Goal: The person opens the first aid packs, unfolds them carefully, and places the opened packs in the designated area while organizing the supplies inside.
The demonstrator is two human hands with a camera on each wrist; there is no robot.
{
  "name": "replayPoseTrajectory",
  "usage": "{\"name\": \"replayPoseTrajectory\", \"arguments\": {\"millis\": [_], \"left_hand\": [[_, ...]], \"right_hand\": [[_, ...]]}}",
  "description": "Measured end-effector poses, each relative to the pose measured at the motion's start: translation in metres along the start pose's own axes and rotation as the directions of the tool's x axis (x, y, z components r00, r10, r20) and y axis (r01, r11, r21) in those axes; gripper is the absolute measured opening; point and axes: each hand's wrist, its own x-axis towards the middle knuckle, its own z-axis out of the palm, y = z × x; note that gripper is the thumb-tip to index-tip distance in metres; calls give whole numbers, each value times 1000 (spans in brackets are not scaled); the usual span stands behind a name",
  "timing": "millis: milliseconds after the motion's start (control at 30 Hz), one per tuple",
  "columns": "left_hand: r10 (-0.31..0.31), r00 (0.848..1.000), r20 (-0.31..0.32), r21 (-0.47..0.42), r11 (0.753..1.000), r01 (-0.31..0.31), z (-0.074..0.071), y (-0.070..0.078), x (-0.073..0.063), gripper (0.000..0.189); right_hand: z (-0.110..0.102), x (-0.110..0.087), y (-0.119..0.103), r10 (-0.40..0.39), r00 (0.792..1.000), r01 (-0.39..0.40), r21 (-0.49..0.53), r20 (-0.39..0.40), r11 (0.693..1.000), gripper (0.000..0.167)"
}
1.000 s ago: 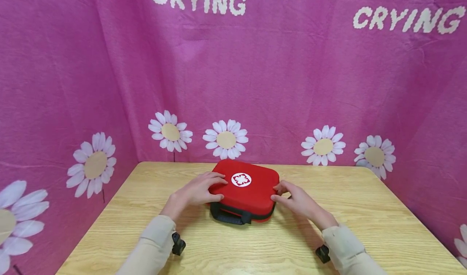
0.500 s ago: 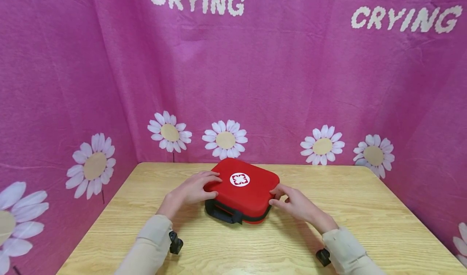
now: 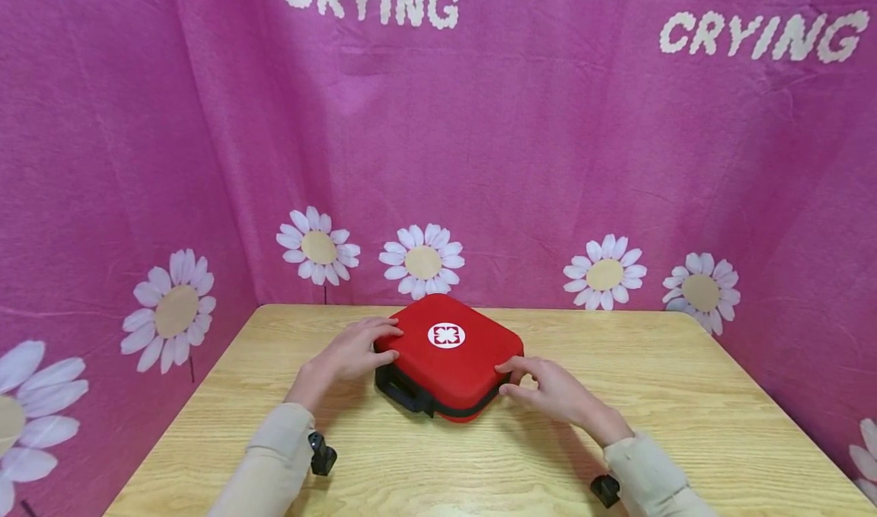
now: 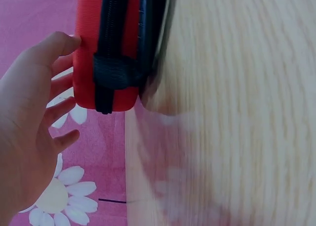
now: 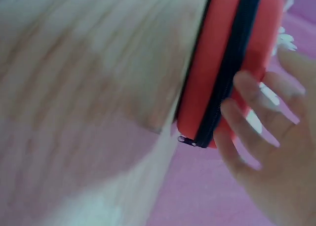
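Observation:
A red zipped first-aid case (image 3: 473, 342) with a white round emblem (image 3: 447, 335) lies flat on the wooden table, turned at an angle. Its black carry handle (image 3: 399, 392) faces front left. My left hand (image 3: 346, 353) is at the case's left corner, fingers spread and fairly straight, fingertips on the upper edge. On the opposite side, my right hand (image 3: 548, 387) touches the right edge with loosely bent fingers. In the right wrist view, those fingertips rest along the black zipper (image 5: 229, 63), and a zipper pull (image 5: 186, 141) hangs at one corner.
The light wooden table (image 3: 617, 441) reaches back to a pink curtain (image 3: 507, 159) printed with daisies and white lettering. More curtain closes in both sides. Small black cameras (image 3: 322, 454) sit at both wrists, below the beige sleeves (image 3: 263, 460).
The case has turned clockwise as seen from above, its handle swinging from the front toward the left. My left hand has shifted left; the right fingertips have moved slightly left and toward me.

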Motion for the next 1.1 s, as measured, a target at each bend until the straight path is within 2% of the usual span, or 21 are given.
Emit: {"name": "replayPoseTrajectory", "arguments": {"millis": [133, 267, 467, 567, 767, 967, 1100], "left_hand": [[20, 999, -26, -42, 999, -21, -1, 6, 4, 46], [60, 998, -29, -69, 996, -62, 0, 25, 12, 44], [128, 991, 25, -53, 990, -127, 11, 57, 29, 49], [126, 990, 62, -18, 992, -125, 21, 66, 36, 56], [69, 993, 93, 38, 997, -73, 33, 70, 42, 63], [75, 994, 83, 18, 997, -76, 34, 68, 43, 62], [44, 995, 87, 37, 998, -47, 37, 65, 42, 64]], "right_hand": [[-9, 4, 5, -17, 994, 10, -71, -105, 997, 27], [-17, 16, 17, 1, 986, -7, -33, -169, 999, 23], [-12, 36, 35, 81, 983, -81, 7, -165, 997, 33], [-6, 42, 40, 91, 986, -90, 18, -137, 996, 36], [3, 41, 41, 142, 983, -134, 82, -114, 988, 34], [6, 38, 32, 190, 974, -176, 119, -126, 977, 35], [8, 36, 27, 193, 974, -177, 130, -117, 976, 37]]}}
